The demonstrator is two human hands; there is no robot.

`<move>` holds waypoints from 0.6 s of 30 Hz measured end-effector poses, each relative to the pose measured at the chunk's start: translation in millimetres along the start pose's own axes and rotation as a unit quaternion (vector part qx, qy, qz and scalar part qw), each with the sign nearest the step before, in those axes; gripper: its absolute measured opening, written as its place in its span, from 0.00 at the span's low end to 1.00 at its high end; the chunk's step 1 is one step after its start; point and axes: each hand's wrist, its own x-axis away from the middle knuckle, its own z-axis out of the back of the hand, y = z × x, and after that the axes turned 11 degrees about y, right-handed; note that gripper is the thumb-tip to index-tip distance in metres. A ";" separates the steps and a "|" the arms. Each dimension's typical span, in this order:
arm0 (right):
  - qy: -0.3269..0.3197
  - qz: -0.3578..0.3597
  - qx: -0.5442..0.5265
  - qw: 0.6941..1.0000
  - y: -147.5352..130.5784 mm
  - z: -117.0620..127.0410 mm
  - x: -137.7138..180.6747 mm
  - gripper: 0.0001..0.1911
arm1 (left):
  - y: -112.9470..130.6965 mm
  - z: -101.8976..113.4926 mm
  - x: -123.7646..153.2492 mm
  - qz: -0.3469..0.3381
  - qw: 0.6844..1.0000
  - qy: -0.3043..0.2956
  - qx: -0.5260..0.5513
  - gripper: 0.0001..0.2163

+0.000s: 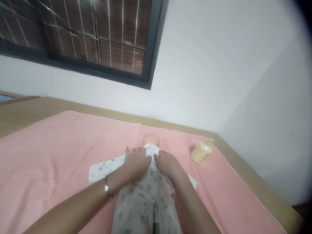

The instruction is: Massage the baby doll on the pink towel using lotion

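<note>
A white baby romper (146, 198) with a small grey-green print is spread on the pink sheet, its sleeves reaching out to both sides. Beyond its neckline shows a smooth, bald, skin-coloured head (150, 139), which looks like a doll's. My left hand (136, 162) grips the romper at the left shoulder, thumb on the chest and fingers over the top. At the right shoulder my right hand (168, 163) holds the cloth in the same way, its thumb close to the left one. The fingertips are partly hidden. A silver bracelet (106, 187) circles my left wrist.
A pale yellow pump bottle (201, 152) stands tilted in view on the pink sheet (60, 143), right of my right hand. A tan surface edge (117, 114) runs along the white wall (195, 65). Above is a dark-framed window (149, 61) with bars.
</note>
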 end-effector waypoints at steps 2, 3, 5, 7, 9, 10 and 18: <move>0.001 -0.039 -0.025 0.999 1.4 -0.9 -2.5 0.25 | 4.1 0.6 5.7 -0.017 0.999 0.027 -0.023 0.17; 0.004 -0.056 -0.031 0.998 1.2 -1.1 -2.8 0.26 | 5.1 0.1 7.0 -0.016 0.999 0.041 -0.026 0.18; 0.014 -0.058 -0.026 0.998 -1.1 -0.9 -0.9 0.25 | 4.5 -1.5 6.1 -0.007 0.999 0.047 -0.021 0.19; 0.026 -0.037 -0.006 0.999 -5.2 0.0 3.7 0.23 | 0.4 -3.1 1.0 -0.025 0.999 0.021 -0.004 0.17; 0.039 -0.016 0.016 0.999 -9.8 1.1 9.3 0.20 | -5.7 -4.2 -6.5 -0.023 0.999 -0.013 0.042 0.16; 0.044 -0.010 0.024 0.999 -11.8 1.6 11.8 0.19 | -8.8 -4.7 -10.1 -0.011 0.997 -0.026 0.077 0.16; 0.036 -0.017 0.012 0.999 -7.5 -2.5 6.7 0.18 | -8.7 -13.6 -6.8 -0.026 0.999 0.010 0.043 0.16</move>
